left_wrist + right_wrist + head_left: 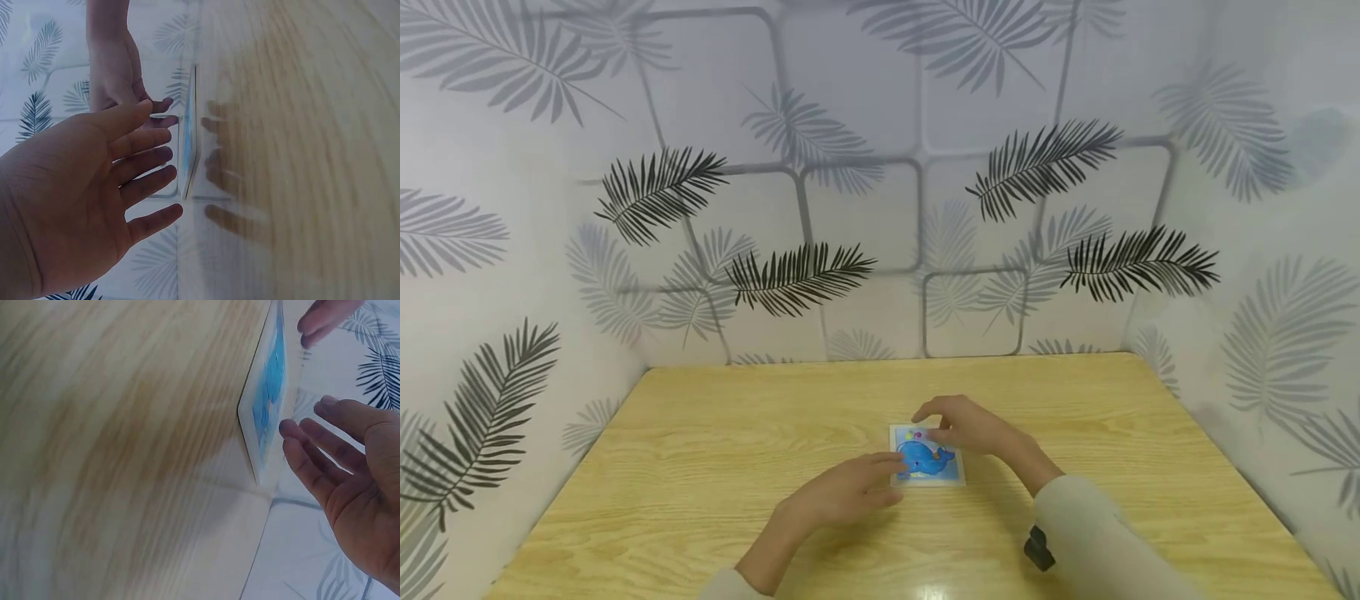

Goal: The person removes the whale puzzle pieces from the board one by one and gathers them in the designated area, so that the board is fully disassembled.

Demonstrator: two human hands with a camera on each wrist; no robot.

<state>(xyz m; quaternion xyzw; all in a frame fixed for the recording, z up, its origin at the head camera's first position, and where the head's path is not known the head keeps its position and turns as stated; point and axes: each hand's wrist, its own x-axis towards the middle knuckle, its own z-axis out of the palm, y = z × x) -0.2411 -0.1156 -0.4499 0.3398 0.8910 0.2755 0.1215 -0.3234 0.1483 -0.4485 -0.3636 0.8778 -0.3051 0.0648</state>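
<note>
A square card with a blue whale picture (928, 463) and a white border lies flat on the wooden table. My left hand (846, 493) hovers at its left edge, fingers spread and loosely straight, holding nothing. From the upper right my right hand (973, 423) reaches over the card's top corner, fingers slightly bent. In the left wrist view the card (189, 137) shows edge-on, just past the left fingertips. The right wrist view has the card's blue face (269, 394) close to the right fingertips, with nothing gripped between them.
The wooden table (737, 417) reaches back to a wall (865, 217) with leaf patterns and grey rounded outlines. Similar patterned walls stand on the left and right. A small black device (1039, 548) sits at the right sleeve (1097, 533).
</note>
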